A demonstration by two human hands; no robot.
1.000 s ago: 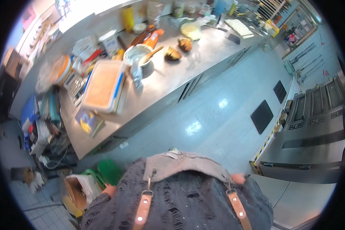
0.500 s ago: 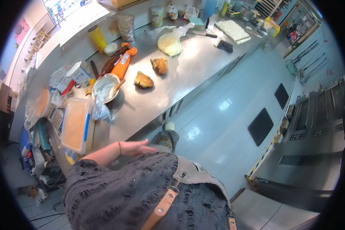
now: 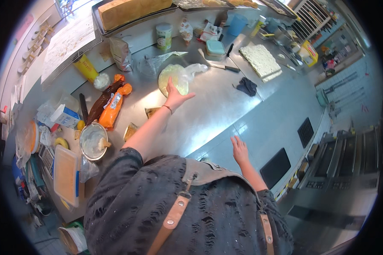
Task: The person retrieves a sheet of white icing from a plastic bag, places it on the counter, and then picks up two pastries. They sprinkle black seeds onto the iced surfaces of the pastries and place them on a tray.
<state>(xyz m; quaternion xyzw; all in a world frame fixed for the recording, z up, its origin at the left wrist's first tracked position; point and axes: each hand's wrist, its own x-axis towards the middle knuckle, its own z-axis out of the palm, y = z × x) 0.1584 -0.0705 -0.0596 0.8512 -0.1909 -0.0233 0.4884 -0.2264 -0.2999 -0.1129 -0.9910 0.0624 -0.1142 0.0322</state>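
Note:
My left hand (image 3: pixel 177 97) reaches over the metal worktop, fingers and thumb spread. Its fingertips overlap the near edge of a clear plastic piping bag (image 3: pixel 164 85) filled with pale yellow cream; whether they touch it I cannot tell. Two browned pieces of bread or pastry (image 3: pixel 130 131) lie beside my left forearm, which partly covers them. My right hand (image 3: pixel 239 149) hangs past the worktop's front edge, fingers stretched out and holding nothing.
On the left are a bowl with a spatula (image 3: pixel 92 142), orange and brown piping bags (image 3: pixel 115 106) and a lidded plastic box (image 3: pixel 66 174). Farther right lie a knife (image 3: pixel 225 68), a dark cloth (image 3: pixel 246 86) and a white slab (image 3: pixel 260 60). Ovens (image 3: pixel 349 157) line the right side.
My left hand has moved from near my body out to the cream-filled bag. My right hand has come into view. The view has shifted, showing a loaf tray at the back.

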